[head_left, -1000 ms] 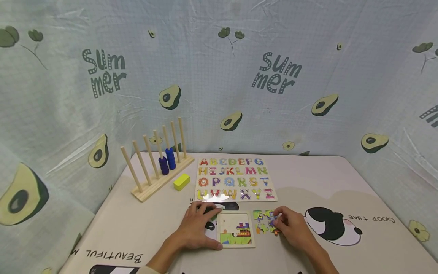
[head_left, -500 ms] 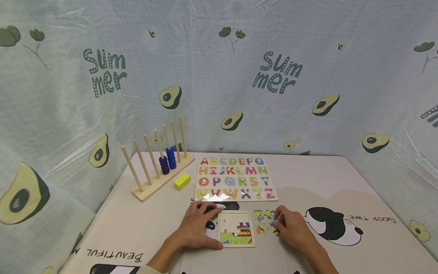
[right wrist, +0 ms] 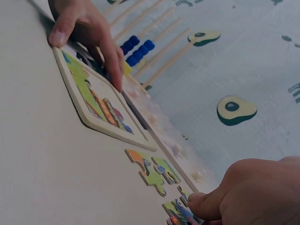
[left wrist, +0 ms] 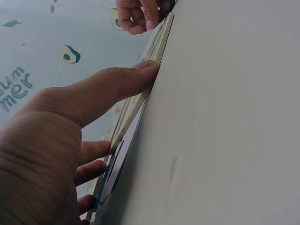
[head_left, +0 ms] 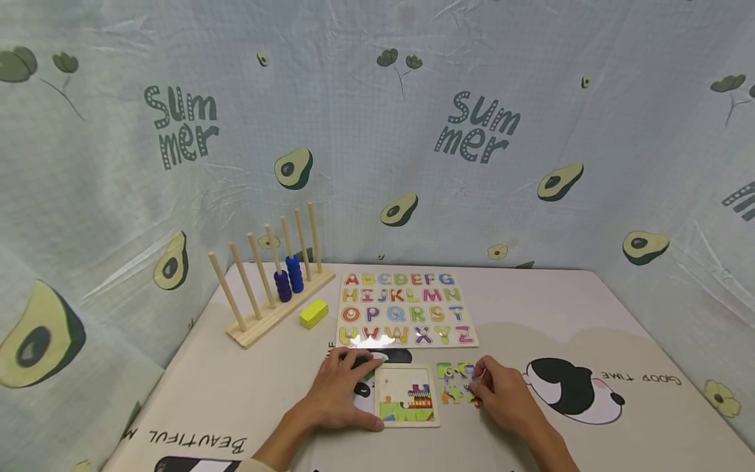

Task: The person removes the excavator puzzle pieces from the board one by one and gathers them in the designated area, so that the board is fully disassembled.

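My left hand (head_left: 336,393) spans the left side of a square wooden puzzle tray (head_left: 407,425), thumb at the near corner and fingers at the far one. In the left wrist view the thumb presses the tray's edge (left wrist: 129,117). Several picture pieces fill the tray's bottom and right parts; bare wood shows above. Right of the tray lie loose jigsaw pieces (head_left: 451,393). My right hand (head_left: 501,393) is at their right side, thumb and forefinger bent around a jigsaw piece (right wrist: 180,213). Its thumb tip lies right at that piece's edge; the other fingers are mostly hidden.
A wooden alphabet board (head_left: 407,305) lies just beyond the tray. To its left are a yellow block (head_left: 314,314) and a pegged counting rack (head_left: 280,305) with blue beads. A printed curtain (head_left: 354,131) rises behind the table (head_left: 590,314).
My right thumb and forefinger have shifted slightly at the loose pieces' right side. The left hand and the tray stay in place.
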Tool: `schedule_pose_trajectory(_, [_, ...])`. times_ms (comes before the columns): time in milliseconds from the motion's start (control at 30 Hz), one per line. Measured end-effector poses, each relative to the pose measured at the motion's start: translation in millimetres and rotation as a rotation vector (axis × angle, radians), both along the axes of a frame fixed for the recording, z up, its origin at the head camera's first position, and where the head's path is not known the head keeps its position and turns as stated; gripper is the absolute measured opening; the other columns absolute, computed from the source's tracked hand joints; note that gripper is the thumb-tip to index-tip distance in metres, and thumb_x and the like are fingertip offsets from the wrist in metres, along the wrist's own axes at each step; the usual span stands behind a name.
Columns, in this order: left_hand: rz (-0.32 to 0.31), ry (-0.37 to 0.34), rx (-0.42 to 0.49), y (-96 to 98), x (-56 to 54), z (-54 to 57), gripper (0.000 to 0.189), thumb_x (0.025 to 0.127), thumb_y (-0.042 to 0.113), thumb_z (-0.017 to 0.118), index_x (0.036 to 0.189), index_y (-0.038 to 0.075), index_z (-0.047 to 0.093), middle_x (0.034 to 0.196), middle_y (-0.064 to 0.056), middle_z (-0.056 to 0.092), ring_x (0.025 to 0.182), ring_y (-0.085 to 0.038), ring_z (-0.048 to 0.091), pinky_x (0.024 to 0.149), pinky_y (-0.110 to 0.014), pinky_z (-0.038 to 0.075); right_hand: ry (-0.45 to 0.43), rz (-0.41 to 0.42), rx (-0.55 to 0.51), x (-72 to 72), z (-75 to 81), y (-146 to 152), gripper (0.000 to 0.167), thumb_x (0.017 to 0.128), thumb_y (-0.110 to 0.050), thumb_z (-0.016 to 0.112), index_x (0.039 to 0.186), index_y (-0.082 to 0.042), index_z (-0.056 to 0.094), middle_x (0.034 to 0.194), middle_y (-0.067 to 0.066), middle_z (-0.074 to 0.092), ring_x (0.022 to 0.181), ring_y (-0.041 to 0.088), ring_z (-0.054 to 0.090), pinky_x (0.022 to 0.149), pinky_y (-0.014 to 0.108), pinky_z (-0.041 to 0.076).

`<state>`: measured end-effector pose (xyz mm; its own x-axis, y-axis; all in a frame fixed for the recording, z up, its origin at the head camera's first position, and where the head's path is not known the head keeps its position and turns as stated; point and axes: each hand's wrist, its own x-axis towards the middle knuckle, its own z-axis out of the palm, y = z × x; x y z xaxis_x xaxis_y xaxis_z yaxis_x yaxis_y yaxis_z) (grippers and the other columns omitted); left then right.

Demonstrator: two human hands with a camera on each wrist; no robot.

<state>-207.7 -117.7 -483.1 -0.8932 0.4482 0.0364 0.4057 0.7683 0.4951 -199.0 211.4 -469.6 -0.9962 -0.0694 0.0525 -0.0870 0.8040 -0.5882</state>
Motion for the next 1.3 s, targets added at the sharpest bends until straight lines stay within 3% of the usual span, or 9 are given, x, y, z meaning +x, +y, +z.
schedule_pose_trajectory(267, [0.005,0.004,-0.003,0.2,0.7,-0.5,0.102,0.059,0.073,0.082,0.147,0.027,0.055,0.142,0.002,0.046,0.134,-0.034,0.030,0.111,-0.063,0.027,0.044,0.031,-0.014,6.4,5.5,-25,0.018,0.088,-0.011,0.077,0.101,-0.016,0.065,0.078,-0.006,0.051,0.071,0.011,0.047,0.063,0.025,0.040])
schedule_pose_trajectory(400, [0.006,0.008,-0.001,0.4,1.3,-0.4,0.102,0.059,0.072,0.082,0.146,0.026,0.055,0.142,0.002,0.046,0.134,-0.034,0.030,0.112,-0.063,0.027,0.076,0.095,-0.025,9.7,10.2,-40,0.022,0.086,-0.011,0.079,0.105,-0.016,0.068,0.086,-0.009,0.058,0.073,0.009,0.049,0.067,0.026,0.044])
schedule_pose_trajectory(633, [0.007,0.002,-0.001,0.8,1.8,-0.3,0.102,0.060,0.073,0.081,0.147,0.028,0.055,0.143,0.002,0.046,0.134,-0.034,0.029,0.111,-0.063,0.028,0.029,0.265,0.100,13.1,13.0,-63,0.033,0.085,-0.025,0.082,0.114,-0.015,0.071,0.106,-0.008,0.063,0.091,0.011,0.056,0.086,0.039,0.053])
schedule_pose_trajectory(767, [0.004,0.002,-0.006,1.2,1.4,-0.2,0.102,0.060,0.074,0.081,0.147,0.028,0.054,0.144,0.001,0.046,0.134,-0.034,0.030,0.111,-0.062,0.028,-0.004,0.303,0.171,12.4,13.7,-72,0.039,0.083,-0.030,0.084,0.117,-0.013,0.073,0.108,-0.007,0.063,0.093,0.013,0.057,0.090,0.045,0.053])
schedule_pose_trajectory(1033, [0.000,0.004,-0.017,1.4,-1.2,-1.1,0.103,0.060,0.076,0.080,0.148,0.029,0.053,0.145,0.001,0.045,0.134,-0.034,0.030,0.110,-0.062,0.029,0.006,0.312,0.237,10.1,12.6,-78,0.036,0.081,-0.026,0.086,0.113,-0.016,0.072,0.100,-0.008,0.057,0.085,0.011,0.052,0.080,0.039,0.051])
schedule_pose_trajectory(1300, [0.002,0.012,-0.017,0.5,-0.5,-1.2,0.103,0.060,0.075,0.081,0.148,0.028,0.054,0.145,0.001,0.045,0.134,-0.034,0.030,0.110,-0.063,0.029,-0.001,0.289,0.188,8.6,11.2,-79,0.034,0.080,-0.022,0.087,0.108,-0.019,0.068,0.098,-0.008,0.052,0.083,0.013,0.050,0.074,0.035,0.046])
